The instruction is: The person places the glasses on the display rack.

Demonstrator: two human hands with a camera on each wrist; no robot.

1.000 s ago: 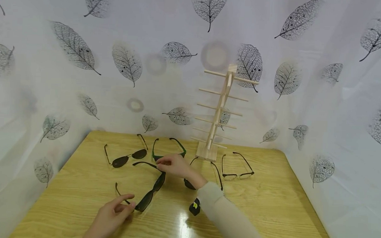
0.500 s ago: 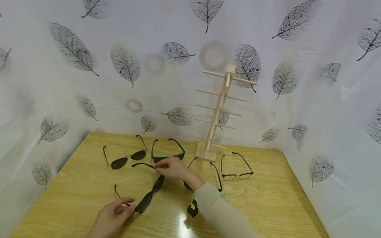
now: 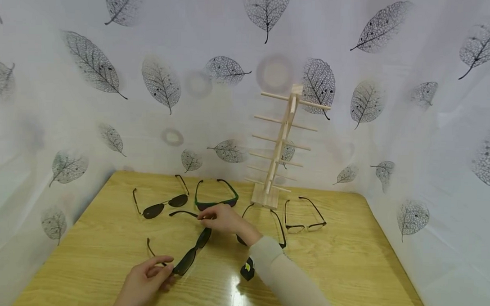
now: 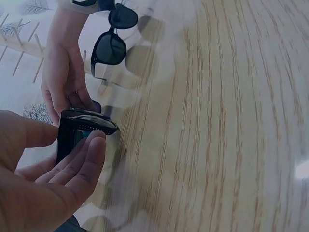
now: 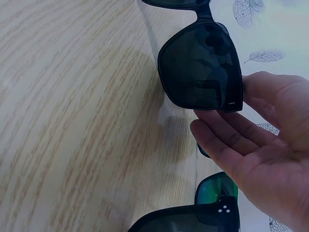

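A pair of black sunglasses is held between both hands above the table, its temples unfolded toward the left. My left hand pinches the frame's near corner by the hinge; in the left wrist view thumb and fingers close round that corner of the sunglasses. The right hand grips the far temple beside its hinge. In the right wrist view, the thumb and fingers lie behind the dark lens, which hides part of the grip. Just beyond the right hand sit green-framed sunglasses.
Gold-bridged aviator sunglasses lie at the back left. Dark sunglasses are partly covered by the right forearm. Half-rim clear glasses lie to the right. A wooden rack with several crossbars stands at the back of the table.
Both hands keep their hold on the black sunglasses. The right hand has moved very slightly down; otherwise only a small shift of the head view shows.
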